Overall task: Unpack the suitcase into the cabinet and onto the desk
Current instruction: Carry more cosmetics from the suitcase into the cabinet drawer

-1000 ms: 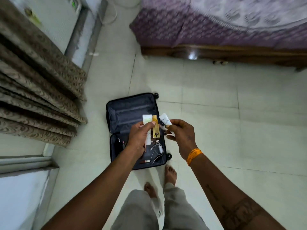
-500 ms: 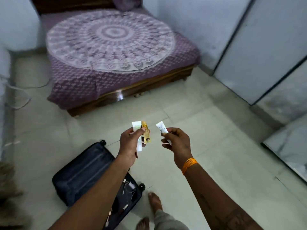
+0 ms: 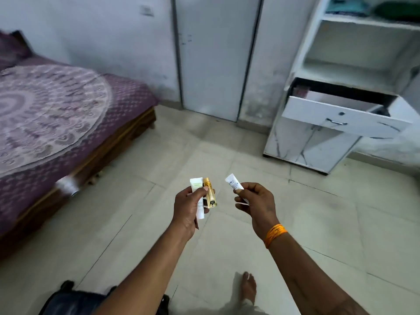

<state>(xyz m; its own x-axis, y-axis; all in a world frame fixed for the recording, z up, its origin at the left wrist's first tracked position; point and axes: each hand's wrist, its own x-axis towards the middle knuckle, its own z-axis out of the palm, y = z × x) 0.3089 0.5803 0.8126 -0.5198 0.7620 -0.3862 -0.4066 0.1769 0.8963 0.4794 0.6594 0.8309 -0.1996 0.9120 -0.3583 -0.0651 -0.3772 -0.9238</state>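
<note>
My left hand [image 3: 187,208] grips two items side by side: a white tube [image 3: 196,185] and a small amber bottle [image 3: 209,194]. My right hand [image 3: 256,202] pinches a smaller white tube [image 3: 232,181] between thumb and fingers. Both hands are held up over the tiled floor. The dark suitcase [image 3: 72,302] lies open at the bottom left edge, mostly hidden behind my left arm. The white cabinet [image 3: 318,142] stands at the right with its drawer [image 3: 341,115] pulled open and open shelves above.
A bed with a purple patterned cover [image 3: 56,110] and wooden frame fills the left. A closed white door [image 3: 216,57] is straight ahead. Folded clothes [image 3: 347,5] lie on the cabinet's top shelf. My bare foot [image 3: 248,287] is on the floor below my hands.
The view has swung right from the suitcase and bed to the door and cabinet. Both hands keep the same items in the same grip. The suitcase has slid to the bottom edge.
</note>
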